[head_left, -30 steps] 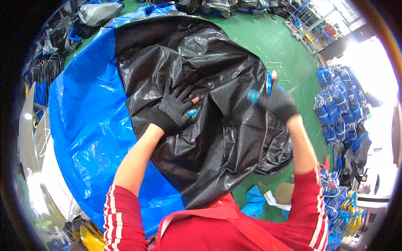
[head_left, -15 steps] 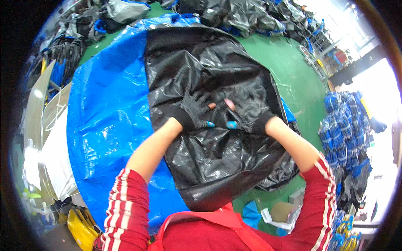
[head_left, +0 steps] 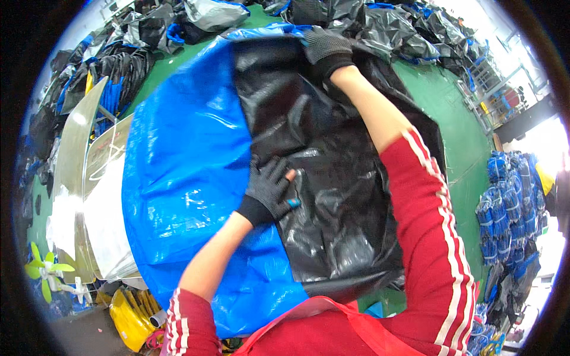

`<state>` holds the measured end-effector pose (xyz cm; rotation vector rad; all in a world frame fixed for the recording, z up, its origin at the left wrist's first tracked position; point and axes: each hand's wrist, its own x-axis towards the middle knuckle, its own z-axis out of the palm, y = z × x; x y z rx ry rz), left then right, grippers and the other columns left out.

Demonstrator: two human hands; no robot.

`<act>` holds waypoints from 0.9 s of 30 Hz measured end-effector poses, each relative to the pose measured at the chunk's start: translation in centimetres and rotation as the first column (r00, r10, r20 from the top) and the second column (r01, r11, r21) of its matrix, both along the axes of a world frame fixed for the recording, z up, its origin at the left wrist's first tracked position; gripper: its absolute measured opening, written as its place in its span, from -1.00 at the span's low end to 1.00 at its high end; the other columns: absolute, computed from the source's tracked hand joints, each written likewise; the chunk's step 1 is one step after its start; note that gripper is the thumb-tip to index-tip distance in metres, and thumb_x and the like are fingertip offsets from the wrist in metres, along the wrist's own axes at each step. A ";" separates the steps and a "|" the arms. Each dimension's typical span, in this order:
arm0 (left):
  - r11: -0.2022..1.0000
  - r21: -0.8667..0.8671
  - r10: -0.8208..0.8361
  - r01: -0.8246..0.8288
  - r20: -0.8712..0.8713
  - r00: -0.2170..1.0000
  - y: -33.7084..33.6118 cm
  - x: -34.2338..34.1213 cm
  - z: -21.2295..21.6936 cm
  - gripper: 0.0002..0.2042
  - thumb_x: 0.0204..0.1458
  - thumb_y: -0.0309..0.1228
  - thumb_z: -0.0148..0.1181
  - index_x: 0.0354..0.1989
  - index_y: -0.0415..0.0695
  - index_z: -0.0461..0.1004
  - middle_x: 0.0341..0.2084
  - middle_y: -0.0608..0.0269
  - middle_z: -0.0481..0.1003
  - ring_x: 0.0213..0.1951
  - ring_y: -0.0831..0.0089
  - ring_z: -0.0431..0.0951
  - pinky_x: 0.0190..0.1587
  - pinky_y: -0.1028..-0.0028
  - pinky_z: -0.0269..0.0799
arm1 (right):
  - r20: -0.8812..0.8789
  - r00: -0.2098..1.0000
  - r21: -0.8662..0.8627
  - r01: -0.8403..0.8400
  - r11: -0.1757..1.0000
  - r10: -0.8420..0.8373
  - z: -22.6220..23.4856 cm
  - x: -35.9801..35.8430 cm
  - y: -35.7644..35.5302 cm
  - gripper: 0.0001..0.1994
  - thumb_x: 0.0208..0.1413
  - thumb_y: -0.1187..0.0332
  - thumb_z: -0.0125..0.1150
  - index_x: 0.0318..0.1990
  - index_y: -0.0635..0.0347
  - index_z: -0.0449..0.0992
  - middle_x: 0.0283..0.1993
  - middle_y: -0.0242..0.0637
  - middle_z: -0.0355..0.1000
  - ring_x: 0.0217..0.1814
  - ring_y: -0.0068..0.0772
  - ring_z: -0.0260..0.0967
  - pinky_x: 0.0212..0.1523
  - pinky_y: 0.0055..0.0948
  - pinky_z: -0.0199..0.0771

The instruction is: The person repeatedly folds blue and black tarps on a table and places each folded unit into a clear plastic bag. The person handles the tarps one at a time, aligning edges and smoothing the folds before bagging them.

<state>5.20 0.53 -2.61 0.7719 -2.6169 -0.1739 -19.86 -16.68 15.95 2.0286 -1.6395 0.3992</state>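
Observation:
A large sheet of plastic tarp, its left part blue (head_left: 184, 160) and its right part black (head_left: 332, 202), lies spread in front of me with a roughly round outline. My left hand (head_left: 270, 191), in a dark grey knit glove with bare or blue-tipped fingers, rests flat with fingers apart across the seam between the two colours. At the far edge of the black part, my right hand (head_left: 328, 50), gloved alike, has its fingers bent over the rim and closed on it. Its fingertips are partly hidden.
Heaped black, grey and blue tarp pieces (head_left: 386, 29) line the far side of the green floor (head_left: 457, 142). Strapped blue bundles (head_left: 507, 202) are stacked at the right. At the left stand a curved translucent panel (head_left: 77, 172), yellow material (head_left: 130, 317) and a small green-bladed fan (head_left: 44, 268).
My right hand has moved from the middle of the black part up to its far edge. My left hand has shifted slightly down onto the seam. The whole view has shifted a little.

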 end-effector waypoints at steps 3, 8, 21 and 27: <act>0.990 -0.139 0.002 -0.005 -0.027 1.000 -4.5 -0.2 -1.8 -0.35 -0.06 0.10 0.23 0.16 -0.03 0.40 0.22 -0.07 0.31 0.26 -0.07 0.26 0.33 -0.23 -0.13 | -0.310 0.906 -0.543 -0.418 0.728 0.289 1.6 1.0 11.5 -0.71 0.04 0.25 0.11 -0.10 0.13 0.52 -0.32 -0.11 0.48 -0.36 -0.15 0.42 -0.45 -0.18 0.40; 0.783 0.620 0.091 0.055 -0.202 0.975 -7.2 5.2 0.3 -0.37 0.06 0.08 0.10 0.22 -0.06 0.34 0.24 -0.04 0.29 0.27 0.00 0.26 0.34 -0.12 -0.06 | 0.216 0.951 0.709 -0.308 0.635 0.220 -5.1 -0.3 31.8 -0.49 0.20 0.28 -0.01 0.33 -0.06 0.19 -0.26 -0.13 0.50 -0.31 -0.11 0.51 -0.35 -0.15 0.53; 0.412 0.899 0.547 -0.150 -0.112 0.830 2.9 15.5 -1.0 -0.32 0.11 0.13 0.02 0.29 -0.09 0.23 0.25 -0.03 0.28 0.25 0.04 0.29 0.33 -0.05 0.01 | 0.146 0.962 0.515 -0.272 0.812 0.230 -8.4 -0.6 34.9 -0.38 -0.04 0.18 0.23 0.29 -0.30 0.35 -0.07 -0.13 0.42 -0.03 0.00 0.39 -0.02 -0.07 0.37; 0.370 0.921 0.619 -0.119 -0.149 0.771 5.6 16.1 -1.8 -0.29 0.14 0.15 -0.01 0.32 -0.11 0.19 0.26 -0.03 0.27 0.24 0.06 0.30 0.33 -0.02 0.05 | 0.113 0.840 0.654 -0.465 0.597 0.531 -6.4 -3.0 33.1 -0.54 0.04 0.00 0.15 0.17 -0.59 0.43 0.41 -0.40 0.20 0.52 0.17 -0.12 0.31 0.50 -0.28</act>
